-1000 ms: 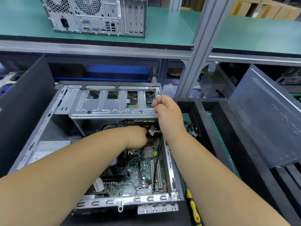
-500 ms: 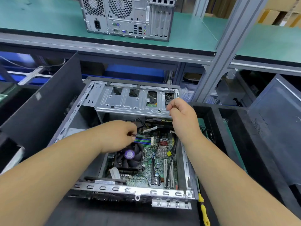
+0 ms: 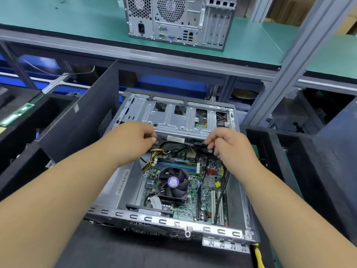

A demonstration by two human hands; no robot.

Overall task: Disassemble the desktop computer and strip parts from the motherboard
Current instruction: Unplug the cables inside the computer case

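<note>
While two hands, left hand [image 3: 135, 138] and right hand [image 3: 229, 144], pinch one metal drive cage [image 3: 179, 120] at frame centre, one round fan [image 3: 172, 181] sits below.

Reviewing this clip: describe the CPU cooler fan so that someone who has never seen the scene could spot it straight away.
Find the open computer case lying on its side in the middle, below both hands. On the green motherboard inside it, the CPU cooler fan sits just nearer the camera than the green and blue memory slots. It alone is black and bladed, with a round purple hub sticker.
</note>
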